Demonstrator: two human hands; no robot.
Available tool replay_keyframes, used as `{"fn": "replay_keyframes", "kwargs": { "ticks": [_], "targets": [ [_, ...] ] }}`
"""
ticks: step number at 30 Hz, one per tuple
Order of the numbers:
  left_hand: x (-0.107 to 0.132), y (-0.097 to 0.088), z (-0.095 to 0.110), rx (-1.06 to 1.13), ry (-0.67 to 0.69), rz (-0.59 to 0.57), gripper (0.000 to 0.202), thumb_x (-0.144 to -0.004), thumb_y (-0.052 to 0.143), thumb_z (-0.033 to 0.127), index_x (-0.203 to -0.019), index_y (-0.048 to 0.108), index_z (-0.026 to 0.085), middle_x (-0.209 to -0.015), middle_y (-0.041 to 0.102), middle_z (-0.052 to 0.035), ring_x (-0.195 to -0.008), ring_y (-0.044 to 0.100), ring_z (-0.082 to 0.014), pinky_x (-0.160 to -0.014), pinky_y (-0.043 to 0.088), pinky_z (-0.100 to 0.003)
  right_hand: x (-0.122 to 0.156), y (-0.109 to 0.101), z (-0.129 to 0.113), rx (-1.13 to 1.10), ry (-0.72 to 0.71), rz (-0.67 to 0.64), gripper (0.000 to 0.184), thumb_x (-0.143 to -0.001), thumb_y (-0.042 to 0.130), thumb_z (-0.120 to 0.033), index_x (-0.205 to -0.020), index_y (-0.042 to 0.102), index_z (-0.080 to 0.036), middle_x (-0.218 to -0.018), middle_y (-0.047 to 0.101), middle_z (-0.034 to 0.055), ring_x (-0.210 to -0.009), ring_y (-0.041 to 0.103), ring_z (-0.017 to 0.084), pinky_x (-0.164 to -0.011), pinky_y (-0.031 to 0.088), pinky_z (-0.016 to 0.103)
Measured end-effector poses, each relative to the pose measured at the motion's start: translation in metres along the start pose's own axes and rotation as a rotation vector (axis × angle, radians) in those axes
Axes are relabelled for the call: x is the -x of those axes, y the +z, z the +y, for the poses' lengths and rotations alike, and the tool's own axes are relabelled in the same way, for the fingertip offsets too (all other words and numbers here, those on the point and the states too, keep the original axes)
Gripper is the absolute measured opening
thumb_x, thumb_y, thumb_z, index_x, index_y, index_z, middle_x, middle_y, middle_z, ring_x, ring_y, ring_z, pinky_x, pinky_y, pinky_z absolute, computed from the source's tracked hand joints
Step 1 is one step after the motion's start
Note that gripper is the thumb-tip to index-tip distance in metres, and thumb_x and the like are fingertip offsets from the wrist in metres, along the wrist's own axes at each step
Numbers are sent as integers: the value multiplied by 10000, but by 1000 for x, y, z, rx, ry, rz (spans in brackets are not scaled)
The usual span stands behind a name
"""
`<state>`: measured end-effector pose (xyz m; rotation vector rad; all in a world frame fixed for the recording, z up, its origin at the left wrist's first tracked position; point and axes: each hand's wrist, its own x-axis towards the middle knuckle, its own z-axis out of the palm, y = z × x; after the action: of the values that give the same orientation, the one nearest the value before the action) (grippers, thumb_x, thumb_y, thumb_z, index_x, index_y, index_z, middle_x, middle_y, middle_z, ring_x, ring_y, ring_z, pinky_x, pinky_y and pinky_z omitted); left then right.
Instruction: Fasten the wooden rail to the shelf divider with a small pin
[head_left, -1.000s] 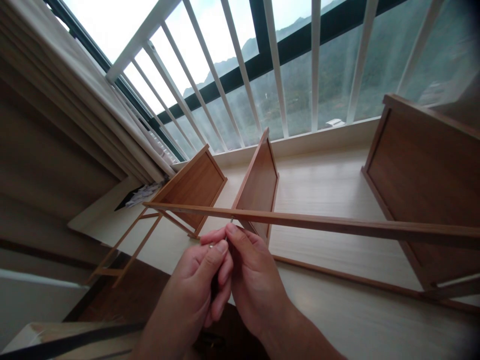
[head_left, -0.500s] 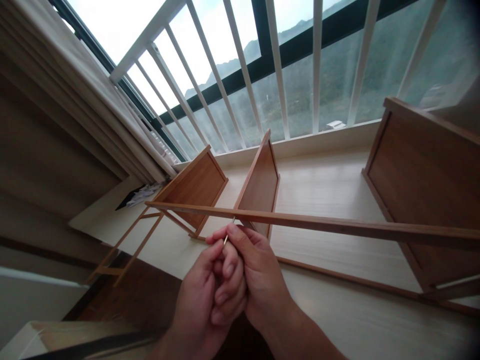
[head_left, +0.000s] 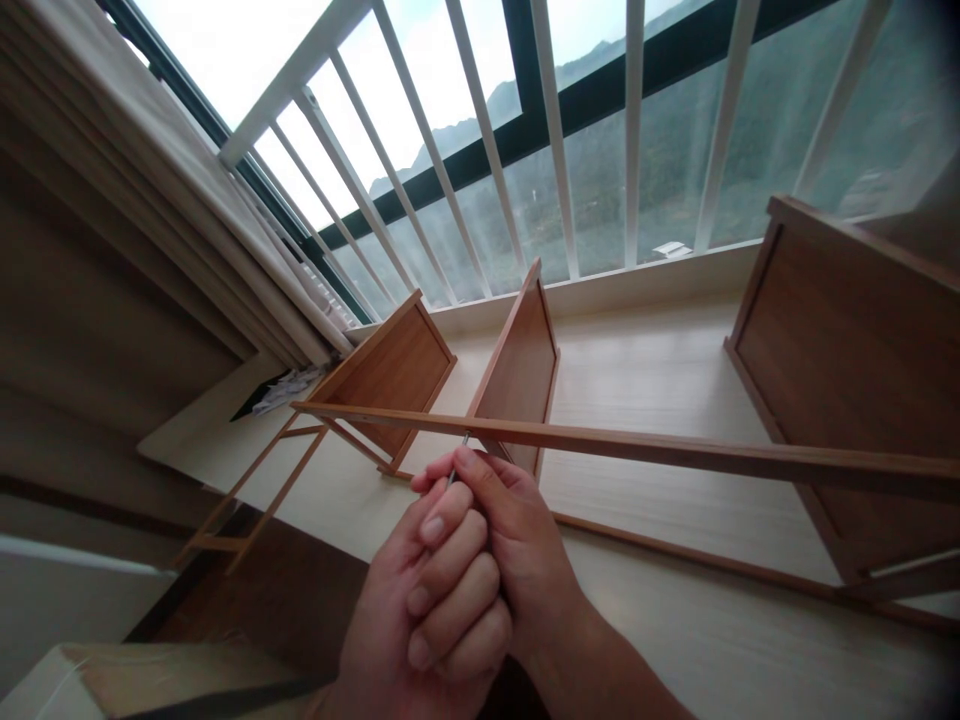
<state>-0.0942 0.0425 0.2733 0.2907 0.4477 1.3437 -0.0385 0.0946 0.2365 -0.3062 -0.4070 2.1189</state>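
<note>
A thin metal rod (head_left: 451, 478), like the shaft of a hex key or screwdriver, reaches up to the underside of a narrow wooden rail (head_left: 600, 440). My left hand (head_left: 439, 600) is closed in a fist around its lower end, which is hidden. Higher up, the thumb and fingers of my right hand (head_left: 525, 550) pinch the rod just below the rail. The two hands press against each other. Behind the rail, near the rod's tip, stands a wooden shelf panel (head_left: 521, 370) joined to the same frame.
Further wooden panels stand at left (head_left: 397, 375) and right (head_left: 855, 370) of the frame. A lower rail (head_left: 705, 560) lies along the pale ledge (head_left: 637, 350). White window bars (head_left: 559, 150) rise behind, and a beige curtain (head_left: 150, 180) hangs at left.
My left hand has rolled over the rod, its knuckles now turned more upward and its fingers curled tighter. My right hand and the wooden frame stay nearly in place.
</note>
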Motion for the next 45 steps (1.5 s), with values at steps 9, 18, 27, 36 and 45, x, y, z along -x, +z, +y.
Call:
{"fn": "replay_keyframes", "kwargs": {
  "ticks": [9,18,27,36,45],
  "targets": [
    [-4,-8,3,-677,112,390,437,-981,450,426,-623,418,177,-394,303,80,-311,207,-33,-318,207,-105,1,0,5,-22,-17,18,302,-834,683,-430,-780,748,-140,-785,742,64,-603,615,86,-596,482,168],
    [1,-8,1,-673,76,363,418,-969,463,459,-659,452,179,-390,348,75,-286,216,-30,-296,197,-107,4,2,3,-30,-20,23,298,-851,660,-406,-764,729,-129,-776,731,62,-604,604,77,-651,494,172],
    [3,-10,1,-743,41,349,484,-903,523,570,-631,463,175,-375,337,77,-275,206,-26,-289,166,-121,7,5,3,-34,-4,27,313,-851,656,-409,-729,711,-126,-719,713,44,-565,579,65,-599,470,159],
    [10,-21,-10,-865,110,414,557,-848,553,660,-595,533,164,-355,380,47,-288,248,-38,-320,161,-154,9,4,2,0,16,40,328,-819,675,-413,-671,720,-123,-701,706,56,-574,575,80,-573,450,172],
    [16,-90,-8,-847,446,570,631,-811,523,726,-472,486,195,-405,417,-2,-387,407,-118,-395,333,-244,15,5,17,79,-77,-76,323,-859,643,-418,-658,670,-166,-737,708,49,-633,571,119,-607,439,236]
  ]
}}
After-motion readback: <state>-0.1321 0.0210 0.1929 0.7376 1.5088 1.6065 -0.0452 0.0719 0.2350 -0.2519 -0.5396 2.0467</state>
